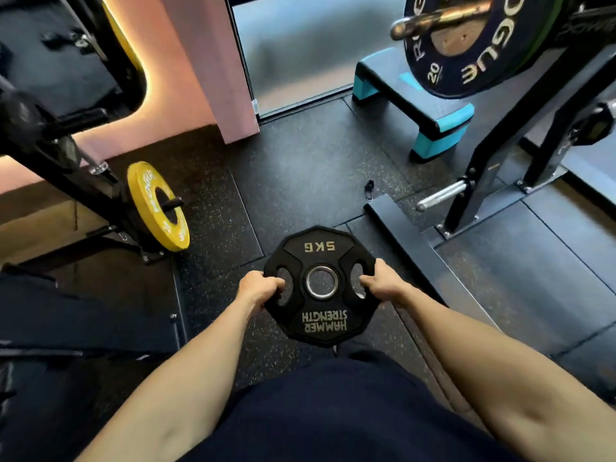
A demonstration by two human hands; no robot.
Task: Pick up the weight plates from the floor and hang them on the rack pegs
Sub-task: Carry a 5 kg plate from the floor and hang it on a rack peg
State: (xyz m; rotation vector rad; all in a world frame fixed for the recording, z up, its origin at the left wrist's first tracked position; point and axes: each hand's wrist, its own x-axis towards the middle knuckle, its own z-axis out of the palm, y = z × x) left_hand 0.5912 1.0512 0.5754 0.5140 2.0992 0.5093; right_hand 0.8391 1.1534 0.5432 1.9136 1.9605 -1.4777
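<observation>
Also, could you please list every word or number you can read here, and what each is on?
"5KG": black rubber grip plate, far edge.
"HAMMER STRENGTH": same plate, near edge.
"ROGUE" and "20": large dark bumper plate on the barbell; lettering partly cut off.
Small yellow plate on the rack peg: lettering too blurred to read.

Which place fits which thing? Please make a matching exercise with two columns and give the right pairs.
Things:
1. black plate
2. yellow plate
3. blue plate
4. step platform

Places:
A. on the floor by the window
B. high on a bar, upper right
C. gripped by the left hand and right hand
D. on a low peg, left rack

Pairs: 1-C, 2-D, 3-B, 4-A
</observation>
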